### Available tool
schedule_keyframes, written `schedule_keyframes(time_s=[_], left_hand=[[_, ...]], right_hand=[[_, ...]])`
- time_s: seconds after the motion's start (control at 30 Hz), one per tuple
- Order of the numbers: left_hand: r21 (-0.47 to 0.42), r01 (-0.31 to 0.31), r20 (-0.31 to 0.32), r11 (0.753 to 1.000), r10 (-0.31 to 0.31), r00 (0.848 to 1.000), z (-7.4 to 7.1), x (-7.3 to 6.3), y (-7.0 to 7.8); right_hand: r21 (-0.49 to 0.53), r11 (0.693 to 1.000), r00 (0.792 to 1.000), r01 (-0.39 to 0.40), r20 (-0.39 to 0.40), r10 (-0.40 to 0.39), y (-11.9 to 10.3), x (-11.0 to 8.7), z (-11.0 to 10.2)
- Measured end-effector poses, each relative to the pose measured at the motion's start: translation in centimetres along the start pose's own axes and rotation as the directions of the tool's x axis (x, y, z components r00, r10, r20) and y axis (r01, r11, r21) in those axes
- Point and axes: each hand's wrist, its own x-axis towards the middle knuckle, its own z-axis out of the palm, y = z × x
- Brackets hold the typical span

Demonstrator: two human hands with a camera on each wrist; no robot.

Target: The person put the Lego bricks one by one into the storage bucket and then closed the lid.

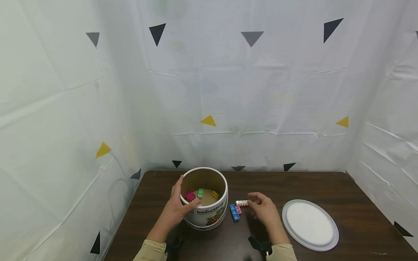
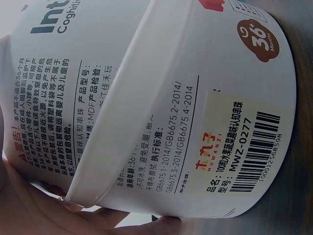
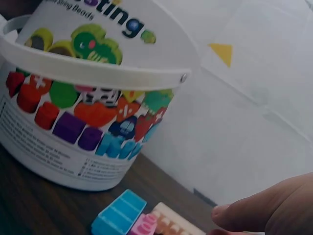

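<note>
My left hand (image 1: 174, 214) holds the white bucket (image 1: 209, 217) at its left side, thumb over the front rim and fingers along the outer wall. Inside lie a magenta brick (image 1: 190, 196), a green brick (image 1: 200, 193) and a yellow brick (image 1: 215, 194). Beside the bucket, a blue toy brick (image 1: 234, 212), a small pink brick (image 1: 239, 210) and a beige brick (image 1: 241, 203) sit close together on the table. My right hand (image 1: 265, 210) hovers at the beige brick's right end, fingers loosely bent. In the right wrist view a gap shows between the fingertips and the beige brick (image 3: 178, 220).
A round white lid (image 1: 310, 223) lies on the dark wooden table (image 1: 362, 217), right of my right hand. White sheeting (image 1: 228, 94) with black, grey and yellow triangles hangs behind and on both sides. The bucket's white handle (image 3: 98, 73) hangs down across its printed wall.
</note>
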Motion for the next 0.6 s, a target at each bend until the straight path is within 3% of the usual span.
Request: schedule_keyframes(time_s=[0.23,0.6], left_hand=[[-0.001,-0.002,0.002,1.0,0.002,1.0,0.1,0.0,0.0],[0.006,0.01,0.002,1.0,-0.01,1.0,0.0,0.0,0.1]], right_hand=[[-0.057,0.998,0.998,-0.038,0.044,0.04,1.2,0.1,0.8],[-0.036,0.998,0.998,-0.048,0.035,0.05,1.2,-0.2,1.0]])
